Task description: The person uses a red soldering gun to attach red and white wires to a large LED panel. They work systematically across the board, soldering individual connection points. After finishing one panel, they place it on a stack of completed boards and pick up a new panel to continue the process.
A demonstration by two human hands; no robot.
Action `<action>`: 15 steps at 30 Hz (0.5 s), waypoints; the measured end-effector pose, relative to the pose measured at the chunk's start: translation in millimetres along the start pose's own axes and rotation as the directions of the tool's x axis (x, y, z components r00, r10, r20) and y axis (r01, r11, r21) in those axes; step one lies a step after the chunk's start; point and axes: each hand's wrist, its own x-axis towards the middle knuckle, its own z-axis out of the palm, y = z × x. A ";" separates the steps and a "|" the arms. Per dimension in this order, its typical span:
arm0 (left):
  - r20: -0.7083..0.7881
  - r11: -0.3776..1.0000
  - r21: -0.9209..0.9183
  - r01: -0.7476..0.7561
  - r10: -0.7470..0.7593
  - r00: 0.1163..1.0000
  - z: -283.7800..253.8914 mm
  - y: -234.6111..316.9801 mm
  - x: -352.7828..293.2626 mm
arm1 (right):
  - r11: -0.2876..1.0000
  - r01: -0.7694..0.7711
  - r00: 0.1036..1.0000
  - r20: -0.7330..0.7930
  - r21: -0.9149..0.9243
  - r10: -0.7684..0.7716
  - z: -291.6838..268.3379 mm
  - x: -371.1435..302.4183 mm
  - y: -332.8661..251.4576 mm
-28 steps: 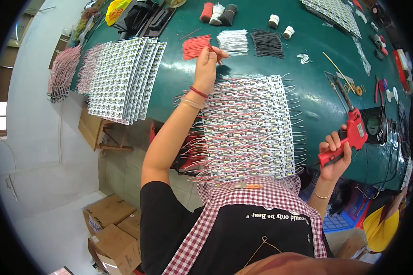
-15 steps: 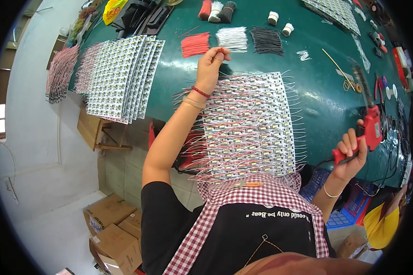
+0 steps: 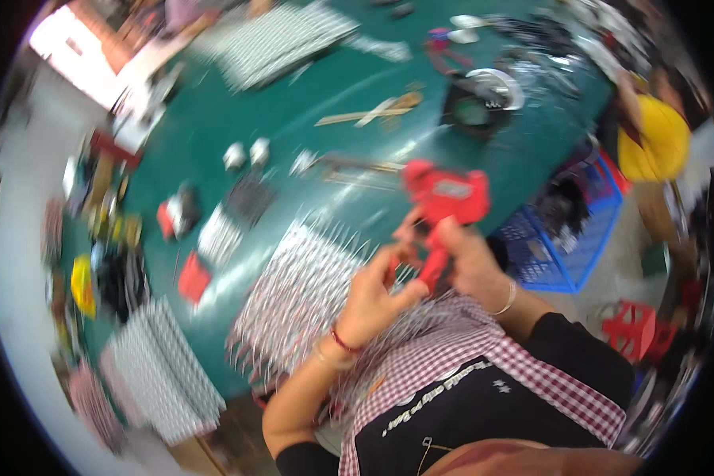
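Note:
My right hand (image 3: pixel 472 262) is closed round the handle of a red soldering gun (image 3: pixel 452 194), held above the near side of the table. My left hand (image 3: pixel 373 297) has come close beside that handle, its fingers curled, with something red at the fingertips too blurred to make out. Beneath and left of my hands lies a panel of small circuit boards (image 3: pixel 293 297), bristling with white and red wires. Beyond it are cut wires in a red bundle (image 3: pixel 193 278), a white bundle (image 3: pixel 220 236) and a dark bundle (image 3: pixel 250 197).
Stacked board panels (image 3: pixel 163 373) stand at the lower left. Across the green table (image 3: pixel 293 119) lie another panel stack (image 3: pixel 285 40), scissors (image 3: pixel 404 101) and a dark device (image 3: pixel 476 111). A blue basket (image 3: pixel 559 262) stands at right, near a person in yellow (image 3: pixel 658 139).
The view has swung to the right and blurred. My left hand has left the cut red wires and come next to the soldering gun, which my right hand has brought in front of me.

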 end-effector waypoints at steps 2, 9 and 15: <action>0.094 0.991 -0.131 0.013 0.000 0.996 31.5 7.0 9.4 | 0.984 -0.006 1.000 0.029 -0.176 0.011 -1.2 -2.2 -15.8; 0.292 1.000 -0.008 0.021 -0.018 0.956 61.2 37.1 16.0 | 0.931 0.076 0.997 -0.004 0.357 -0.080 -78.5 -58.3 -62.0; 0.354 0.991 0.136 -0.012 -0.037 0.934 52.2 41.9 -9.1 | 0.535 0.666 0.530 -0.835 0.519 0.151 -305.0 -106.2 23.0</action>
